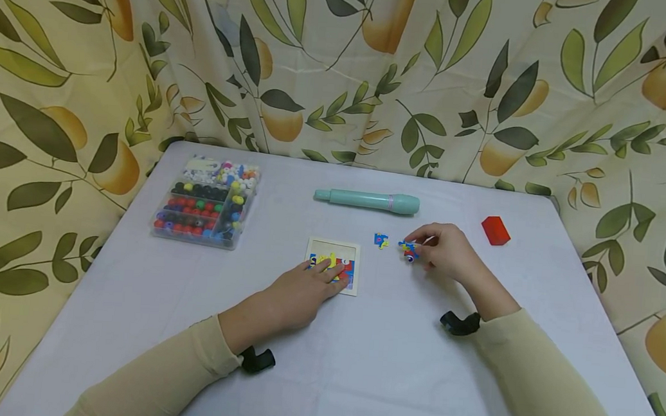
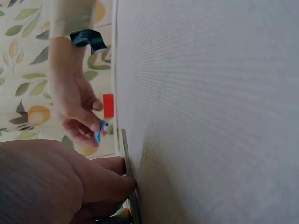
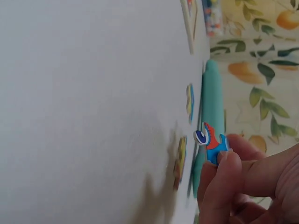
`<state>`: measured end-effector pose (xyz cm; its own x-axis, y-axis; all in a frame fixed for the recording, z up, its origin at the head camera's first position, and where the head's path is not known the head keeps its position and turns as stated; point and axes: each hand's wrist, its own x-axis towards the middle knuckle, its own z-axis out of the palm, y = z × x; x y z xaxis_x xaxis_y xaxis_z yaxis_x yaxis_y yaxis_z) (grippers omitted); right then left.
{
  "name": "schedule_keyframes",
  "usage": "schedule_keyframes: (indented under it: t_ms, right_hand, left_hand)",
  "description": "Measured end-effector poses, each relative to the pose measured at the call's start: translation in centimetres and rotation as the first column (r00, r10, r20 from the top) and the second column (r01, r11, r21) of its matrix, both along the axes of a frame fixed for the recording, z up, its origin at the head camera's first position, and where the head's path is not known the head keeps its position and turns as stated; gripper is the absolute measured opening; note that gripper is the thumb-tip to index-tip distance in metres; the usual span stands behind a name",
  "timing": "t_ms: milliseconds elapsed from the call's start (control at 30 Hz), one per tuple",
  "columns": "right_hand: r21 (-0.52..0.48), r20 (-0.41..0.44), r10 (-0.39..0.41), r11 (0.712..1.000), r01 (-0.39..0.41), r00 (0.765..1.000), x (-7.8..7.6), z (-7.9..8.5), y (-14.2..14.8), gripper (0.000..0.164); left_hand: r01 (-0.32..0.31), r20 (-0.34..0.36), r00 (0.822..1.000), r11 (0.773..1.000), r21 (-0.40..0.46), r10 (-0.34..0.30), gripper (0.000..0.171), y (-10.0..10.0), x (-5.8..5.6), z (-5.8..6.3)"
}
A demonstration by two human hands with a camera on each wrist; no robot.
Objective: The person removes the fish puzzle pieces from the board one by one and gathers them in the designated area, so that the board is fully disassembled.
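My left hand [image 1: 298,292] rests on a small wooden jigsaw board [image 1: 333,241], its fingers spread over the colourful pieces in the frame. Part of the picture is hidden under those fingers. To the right, my right hand [image 1: 443,251] pinches a jigsaw piece [image 3: 212,143] between thumb and fingers, just above the table. That piece is blue and red with a printed eye. A second piece [image 3: 181,163] lies on the cloth below it. Another loose blue and yellow piece [image 1: 381,240] lies between the board and the right hand.
A green pen-like tube [image 1: 367,201] lies behind the loose pieces. A clear compartment box [image 1: 206,202] of coloured beads stands at the back left. A red block [image 1: 496,230] sits at the right. A patterned curtain [image 1: 342,73] hangs behind the white-covered table.
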<state>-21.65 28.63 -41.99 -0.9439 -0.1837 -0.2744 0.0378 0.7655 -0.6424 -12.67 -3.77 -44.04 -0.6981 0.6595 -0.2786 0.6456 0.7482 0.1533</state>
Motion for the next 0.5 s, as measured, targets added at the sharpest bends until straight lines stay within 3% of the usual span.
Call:
schedule_keyframes:
  t_ms: [500]
  right_hand:
    - [0.066,0.016,-0.064,0.996,0.063,0.998,-0.5,-0.4,3.6,0.027]
  left_hand:
    - [-0.002,0.005,1.000,1.000,-0.004,0.002,0.061,0.0,0.0,0.0]
